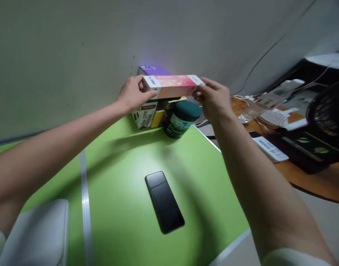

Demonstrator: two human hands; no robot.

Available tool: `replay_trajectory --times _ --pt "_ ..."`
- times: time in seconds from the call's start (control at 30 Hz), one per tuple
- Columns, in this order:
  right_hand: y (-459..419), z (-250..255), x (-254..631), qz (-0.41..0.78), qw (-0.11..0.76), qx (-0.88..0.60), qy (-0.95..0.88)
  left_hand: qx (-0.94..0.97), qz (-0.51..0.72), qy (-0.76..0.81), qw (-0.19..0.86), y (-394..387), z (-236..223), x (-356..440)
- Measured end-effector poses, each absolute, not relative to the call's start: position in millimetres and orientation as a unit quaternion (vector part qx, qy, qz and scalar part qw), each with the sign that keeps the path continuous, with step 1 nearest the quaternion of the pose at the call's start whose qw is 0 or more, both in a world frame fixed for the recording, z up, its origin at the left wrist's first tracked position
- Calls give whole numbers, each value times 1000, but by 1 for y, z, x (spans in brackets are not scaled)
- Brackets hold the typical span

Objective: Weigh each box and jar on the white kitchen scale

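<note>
Both hands grip a long, slim pink and white box by its two ends, raised near the wall. My left hand pinches the left end; my right hand has the right end between thumb and fingers. Behind and below it stand a purple-topped box, a white carton with "Super Meal" lettering and a yellow pack, all partly hidden. A dark green lidded jar stands just right of them. Whether the pink box touches the things under it, I cannot tell.
A black phone lies on the green folding table. At lower left is a white flat item. To the right, a wooden table bears a clear bottle, a white box, a black box and a fan.
</note>
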State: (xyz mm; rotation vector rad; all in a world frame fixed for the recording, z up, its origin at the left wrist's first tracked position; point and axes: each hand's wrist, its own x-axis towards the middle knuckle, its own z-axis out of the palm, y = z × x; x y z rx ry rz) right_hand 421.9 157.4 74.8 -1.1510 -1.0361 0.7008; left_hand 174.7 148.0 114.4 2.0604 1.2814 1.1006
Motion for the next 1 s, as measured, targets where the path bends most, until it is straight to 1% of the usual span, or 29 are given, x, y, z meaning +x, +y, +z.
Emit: replay_trajectory --times 0.17,0.3,0.47,0.57,0.63,0.7,0.73,0.77,0.8,0.87,0.9,0.97,1.0 --pt "202 82 421 330 626 -541 -454 736 384 501 244 185 102 189" --pt "210 74 418 326 617 -534 -478 733 395 493 253 200 90 186" --pt "218 72 421 310 603 -567 -469 735 391 489 259 208 86 187" --pt "215 73 421 276 619 -588 -441 735 374 507 250 202 90 184" --pt "200 70 415 220 651 -589 -426 734 353 532 231 189 93 172" --pt "170 64 398 181 665 -566 -452 741 325 546 220 165 90 149" --pt "150 58 385 192 653 -544 -491 750 305 543 223 149 86 134" --pt "129 51 368 248 613 -522 -539 761 282 536 232 131 79 117" --pt "106 43 348 321 556 -502 -580 772 255 526 248 110 71 99" --pt "61 26 303 464 398 -449 -651 781 209 507 299 65 53 60" --pt "42 18 279 515 328 -420 -672 777 194 502 327 42 43 41" --pt "15 6 231 567 251 -366 -694 761 179 499 375 0 28 6" --pt "7 2 207 586 230 -339 -699 752 182 500 389 -17 21 -10"
